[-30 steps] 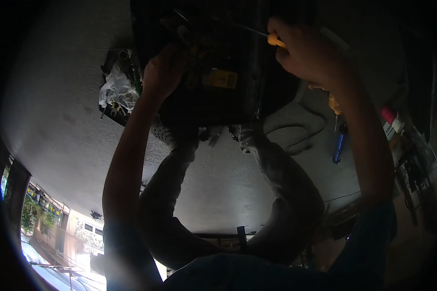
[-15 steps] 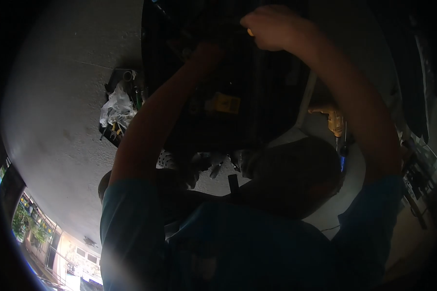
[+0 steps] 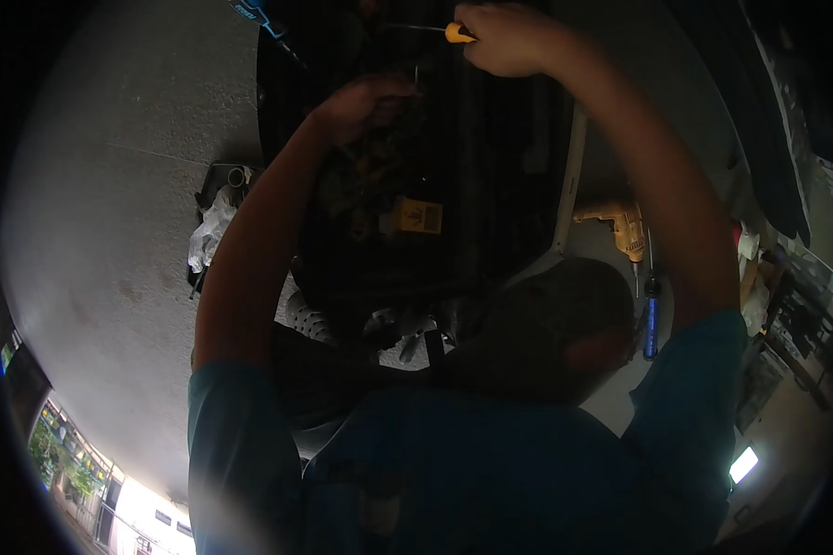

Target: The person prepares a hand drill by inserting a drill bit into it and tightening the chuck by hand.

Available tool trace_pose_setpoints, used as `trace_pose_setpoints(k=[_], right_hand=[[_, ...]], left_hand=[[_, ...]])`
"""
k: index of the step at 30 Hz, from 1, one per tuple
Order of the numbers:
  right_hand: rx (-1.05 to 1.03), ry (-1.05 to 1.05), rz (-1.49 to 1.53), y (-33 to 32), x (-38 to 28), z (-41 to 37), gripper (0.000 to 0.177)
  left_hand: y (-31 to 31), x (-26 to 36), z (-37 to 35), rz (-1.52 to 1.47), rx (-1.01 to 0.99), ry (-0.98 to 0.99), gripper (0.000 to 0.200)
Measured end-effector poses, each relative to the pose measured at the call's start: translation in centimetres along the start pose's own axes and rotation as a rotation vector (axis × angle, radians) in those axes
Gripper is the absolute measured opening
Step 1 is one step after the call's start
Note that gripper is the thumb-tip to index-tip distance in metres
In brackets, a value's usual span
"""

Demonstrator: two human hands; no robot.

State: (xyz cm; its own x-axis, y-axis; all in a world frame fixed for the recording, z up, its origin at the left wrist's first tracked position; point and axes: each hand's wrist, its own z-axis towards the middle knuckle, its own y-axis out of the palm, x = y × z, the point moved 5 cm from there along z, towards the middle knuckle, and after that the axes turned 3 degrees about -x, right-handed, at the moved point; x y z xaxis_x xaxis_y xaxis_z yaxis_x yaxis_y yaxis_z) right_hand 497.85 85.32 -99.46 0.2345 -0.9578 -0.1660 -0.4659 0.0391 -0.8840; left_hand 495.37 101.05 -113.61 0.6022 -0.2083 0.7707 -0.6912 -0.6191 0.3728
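Observation:
My right hand (image 3: 509,39), at the top of the view, is closed around the yellow-orange handle of a screwdriver (image 3: 459,33). Its thin shaft points left over a large dark open case (image 3: 491,185). Lower and further left, my left hand (image 3: 366,104) is inside the case with its fingers pinched together. A small bright metal piece (image 3: 416,76) shows at those fingertips; I cannot make out what it is. Nearer to me in the case sits a yellow block with dark markings (image 3: 419,215). Much of the interior is lost in shadow.
A blue power tool (image 3: 254,14) with a bit lies by the case's upper left. On the floor right are a yellow drill (image 3: 627,229) and a blue-handled tool (image 3: 652,319). A dark tray with clear plastic (image 3: 211,231) is at left. My knee (image 3: 565,324) is close below.
My left hand has drawn back down and left, its fingers now showing. My right hand has shifted slightly up and left, and the screwdriver's shaft has come into sight. The view has shifted a little.

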Motion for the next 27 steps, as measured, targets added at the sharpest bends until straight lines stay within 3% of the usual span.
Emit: trace_pose_setpoints(k=[1,3,4,5,7,8,12,14,15,17,18,20,21,23,26,27], right_hand=[[0.006,-0.006,-0.005,0.4,0.7,0.9,0.029],[0.085,-0.009,0.521,-0.5,0.4,1.5,0.023],[-0.086,0.226,0.781,0.3,1.6,1.3,0.015],[-0.081,0.229,0.781,0.6,1.5,1.7,0.015],[-0.062,0.255,1.093,3.0,2.1,3.8,0.011],[0.177,0.232,1.061,4.6,3.0,6.2,0.013],[0.148,0.382,0.839,3.0,1.7,7.3,0.013],[0.645,0.259,0.337,4.1,3.3,11.7,0.024],[0.643,0.264,0.341,4.3,3.0,12.6,0.024],[0.512,0.254,0.316,5.0,2.0,14.4,0.043],[0.512,0.258,0.32,4.8,1.0,14.4,0.043],[0.647,0.507,0.38,4.7,0.5,13.1,0.061],[0.644,0.512,0.384,4.3,0.5,12.9,0.061],[0.484,0.498,0.577,4.6,1.2,13.3,0.068],[0.534,0.461,0.521,4.4,1.7,13.8,0.072],[0.531,0.463,0.522,4.4,2.0,14.1,0.072]], left_hand=[[0.0,0.1,-0.2,-0.076,-0.02,0.041,0.024],[0.1,0.7,-0.9,-0.15,-0.039,0.084,0.025],[0.2,1.0,-1.0,-0.2,-0.047,0.118,0.023],[0.4,1.3,-1.1,-0.25,-0.057,0.151,0.02],[0.3,1.7,-0.9,-0.233,-0.083,0.169,0.019],[0.2,1.9,-0.9,-0.22,-0.104,0.185,0.018],[0.1,2.9,-1.3,-0.209,-0.1,0.192,0.014],[-0.7,3.3,-1.8,-0.36,-0.128,0.213,0.01],[-1.2,3.5,-1.9,-0.36,-0.129,0.206,0.01],[-2.3,5.0,-2.5,-0.453,-0.173,0.371,0.011],[-2.5,6.1,-3.0,-0.427,-0.227,0.43,0.015],[-2.9,8.0,-4.0,-0.409,-0.232,0.477,0.017],[-3.1,8.7,-4.5,-0.392,-0.234,0.534,0.019],[-4.1,9.1,-4.8,-0.425,-0.232,0.526,0.02],[-3.8,9.2,-5.3,-0.469,-0.313,0.461,0.018],[-3.9,8.8,-5.5,-0.413,-0.178,0.419,0.017]])
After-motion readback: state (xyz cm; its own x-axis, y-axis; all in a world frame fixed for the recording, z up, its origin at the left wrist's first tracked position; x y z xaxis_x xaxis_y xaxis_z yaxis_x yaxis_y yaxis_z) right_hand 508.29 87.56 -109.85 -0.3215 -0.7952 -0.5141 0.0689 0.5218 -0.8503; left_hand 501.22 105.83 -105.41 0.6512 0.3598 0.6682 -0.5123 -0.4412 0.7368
